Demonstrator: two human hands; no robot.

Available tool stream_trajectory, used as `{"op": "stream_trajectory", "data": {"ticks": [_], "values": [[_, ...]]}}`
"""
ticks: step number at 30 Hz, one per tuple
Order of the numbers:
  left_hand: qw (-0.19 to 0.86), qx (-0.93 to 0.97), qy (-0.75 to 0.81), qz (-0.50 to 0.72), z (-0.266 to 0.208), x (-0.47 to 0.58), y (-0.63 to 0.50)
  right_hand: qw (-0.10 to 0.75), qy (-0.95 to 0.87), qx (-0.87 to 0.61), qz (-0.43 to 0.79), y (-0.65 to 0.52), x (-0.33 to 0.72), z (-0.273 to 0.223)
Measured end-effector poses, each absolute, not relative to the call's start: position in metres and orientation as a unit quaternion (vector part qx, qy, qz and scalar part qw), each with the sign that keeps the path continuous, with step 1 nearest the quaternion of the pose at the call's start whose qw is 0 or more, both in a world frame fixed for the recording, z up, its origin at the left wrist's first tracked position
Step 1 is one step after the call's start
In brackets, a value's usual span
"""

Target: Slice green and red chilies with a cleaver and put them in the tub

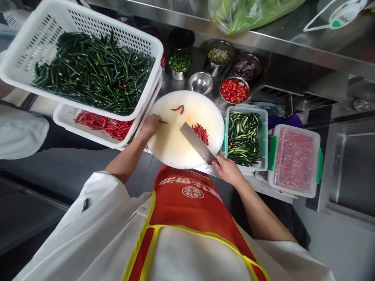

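Observation:
My right hand (227,170) grips the handle of a cleaver (197,142), whose wide blade lies over a round white cutting board (166,150). Just beyond the blade is a small heap of cut red chilies (200,133). At the board's left edge, my left hand (151,125) is closed with a red chili (163,122) sticking out of its fingers. Two more red chilies (178,109) lie toward the far side of the board.
At left, a white basket of green chilies (93,74) sits above another of red chilies (105,124). Right stand tubs of cut green chilies (244,136) and a lidded pinkish-red filling (295,158). Metal bowls (200,83) line the back under a steel shelf (263,37).

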State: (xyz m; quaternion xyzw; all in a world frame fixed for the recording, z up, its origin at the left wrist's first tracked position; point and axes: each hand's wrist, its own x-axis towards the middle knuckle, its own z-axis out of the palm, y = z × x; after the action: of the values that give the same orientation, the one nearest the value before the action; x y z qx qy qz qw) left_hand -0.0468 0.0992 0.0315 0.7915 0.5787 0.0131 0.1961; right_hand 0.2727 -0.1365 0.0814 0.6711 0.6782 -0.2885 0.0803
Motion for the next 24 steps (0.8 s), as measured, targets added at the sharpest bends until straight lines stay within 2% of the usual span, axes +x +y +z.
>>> {"op": "stream_trajectory", "data": {"ticks": [4, 8, 13, 24], "values": [[0.238, 0.85, 0.466, 0.067, 0.024, -0.05, 0.06, 0.048, 0.649, 0.706, -0.279, -0.126, 0.26, 0.08], [0.252, 0.892, 0.351, 0.136, 0.004, -0.042, 0.023, 0.037, 0.668, 0.675, -0.31, -0.121, 0.245, 0.086], [0.232, 0.894, 0.339, 0.179, -0.01, -0.041, 0.014, 0.056, 0.682, 0.644, -0.344, -0.117, 0.236, 0.095], [0.248, 0.894, 0.323, 0.185, -0.01, -0.041, 0.023, 0.115, 0.719, 0.592, -0.345, -0.108, 0.241, 0.12]]}}
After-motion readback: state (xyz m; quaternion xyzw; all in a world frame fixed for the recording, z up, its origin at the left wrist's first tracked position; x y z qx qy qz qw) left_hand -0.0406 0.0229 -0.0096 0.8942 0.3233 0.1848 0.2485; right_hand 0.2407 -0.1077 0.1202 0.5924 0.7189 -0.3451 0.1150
